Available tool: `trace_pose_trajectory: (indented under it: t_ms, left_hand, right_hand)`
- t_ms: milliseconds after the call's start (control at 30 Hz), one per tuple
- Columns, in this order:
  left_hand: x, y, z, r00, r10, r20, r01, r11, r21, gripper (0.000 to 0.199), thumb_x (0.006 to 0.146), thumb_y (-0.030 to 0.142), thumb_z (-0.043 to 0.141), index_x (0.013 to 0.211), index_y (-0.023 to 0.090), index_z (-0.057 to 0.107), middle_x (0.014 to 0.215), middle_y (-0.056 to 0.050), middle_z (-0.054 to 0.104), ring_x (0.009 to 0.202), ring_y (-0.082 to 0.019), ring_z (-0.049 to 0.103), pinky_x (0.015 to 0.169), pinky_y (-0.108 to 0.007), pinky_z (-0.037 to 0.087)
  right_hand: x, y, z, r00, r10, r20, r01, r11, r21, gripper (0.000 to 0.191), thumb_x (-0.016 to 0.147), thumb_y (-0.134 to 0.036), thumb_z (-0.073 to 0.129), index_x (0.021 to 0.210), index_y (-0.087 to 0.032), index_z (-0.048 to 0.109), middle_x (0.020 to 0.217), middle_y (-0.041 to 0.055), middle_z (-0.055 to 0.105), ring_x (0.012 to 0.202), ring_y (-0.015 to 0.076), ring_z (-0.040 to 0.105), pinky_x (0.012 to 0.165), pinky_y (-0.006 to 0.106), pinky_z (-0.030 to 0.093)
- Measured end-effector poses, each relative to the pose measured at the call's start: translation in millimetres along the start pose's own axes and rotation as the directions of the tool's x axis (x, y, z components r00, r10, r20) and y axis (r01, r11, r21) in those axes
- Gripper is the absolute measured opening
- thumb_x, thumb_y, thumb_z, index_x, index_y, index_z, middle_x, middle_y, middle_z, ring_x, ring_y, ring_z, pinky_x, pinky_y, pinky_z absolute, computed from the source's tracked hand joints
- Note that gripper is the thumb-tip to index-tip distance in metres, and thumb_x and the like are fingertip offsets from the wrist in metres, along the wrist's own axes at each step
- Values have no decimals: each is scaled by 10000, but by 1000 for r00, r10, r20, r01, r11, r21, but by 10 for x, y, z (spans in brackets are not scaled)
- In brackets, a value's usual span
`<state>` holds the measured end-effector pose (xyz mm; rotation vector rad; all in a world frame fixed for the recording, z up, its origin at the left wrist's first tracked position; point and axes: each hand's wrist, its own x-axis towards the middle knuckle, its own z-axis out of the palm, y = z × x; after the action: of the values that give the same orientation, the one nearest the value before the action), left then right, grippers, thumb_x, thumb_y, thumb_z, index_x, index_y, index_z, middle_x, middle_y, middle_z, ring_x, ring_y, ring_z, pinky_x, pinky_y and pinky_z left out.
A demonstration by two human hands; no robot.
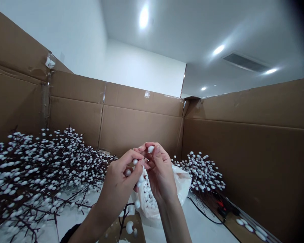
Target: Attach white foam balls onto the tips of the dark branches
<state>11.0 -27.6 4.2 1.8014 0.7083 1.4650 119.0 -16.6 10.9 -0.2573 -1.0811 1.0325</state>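
Observation:
Near the middle of the view my two hands meet, fingertips almost touching. My right hand (163, 173) pinches a white berry-like ball (151, 149) between thumb and fingers. My left hand (124, 179) is closed on a dark artificial branch (122, 221) with white balls; some of them show between and below its fingers. The exact spot of its grip is partly hidden by the fingers. Behind and below the hands stands a clear plastic bag (183, 180) of loose white balls (149, 197), partly covered by my right hand and wrist.
Many branches with white berries (66, 158) spread over the left side; another bunch (202, 170) lies at the right. A red and black tool (221, 206) with a black cord (205, 214) rests near several white oval pieces (248, 227). Cardboard walls (142, 126) surround the white table (154, 233).

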Motion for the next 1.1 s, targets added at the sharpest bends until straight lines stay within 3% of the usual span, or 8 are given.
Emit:
trace_pose_trajectory:
  t_ms: [233,467,600,767,933,1100]
  left_hand:
    - [2,-19,-8,1000,27,2,-27,998,62,205,876,364,490,771,208,572,592,36,476,470,-92,465,396,-176,481]
    - [25,-52,-5,1000,28,-3,-28,998,49,204,873,361,489,779,201,574,640,28,529,467,-84,465,393,-180,489]
    - [34,-65,0,999,28,-21,-27,999,41,191,865,345,494,772,204,582,571,47,478,450,-86,455,376,-175,480]
    - [42,-81,9,999,28,-38,-26,998,59,200,864,355,496,768,205,587,563,51,463,451,-85,452,380,-170,477]
    - [82,-80,-7,997,32,-69,-25,995,92,189,850,374,512,815,207,594,613,39,534,466,-86,470,383,-170,487]
    - [99,-127,-64,990,50,-135,-31,990,134,217,778,423,613,813,210,622,673,34,621,422,-78,509,345,-166,478]
  right_hand:
    - [33,13,-25,1000,26,1,-25,1000,-16,286,729,-474,733,756,-193,690,754,28,666,555,77,517,479,157,423]
    - [32,35,-38,998,22,52,-21,1000,-9,257,770,-454,704,745,-198,699,762,14,670,562,58,538,502,129,444]
    - [46,38,-38,997,24,77,-23,1000,-6,244,787,-445,691,744,-205,706,730,2,665,529,49,518,528,135,462]
    - [63,36,-62,995,32,99,-31,999,-11,239,788,-438,693,755,-202,719,758,11,667,625,69,579,555,131,462]
    - [61,62,-70,989,-25,147,35,997,-67,293,845,-437,625,729,-182,713,846,28,662,673,83,570,603,168,469]
    - [73,116,-40,992,-106,71,112,990,-85,281,798,-463,669,788,-185,708,787,20,664,562,67,479,526,177,398]
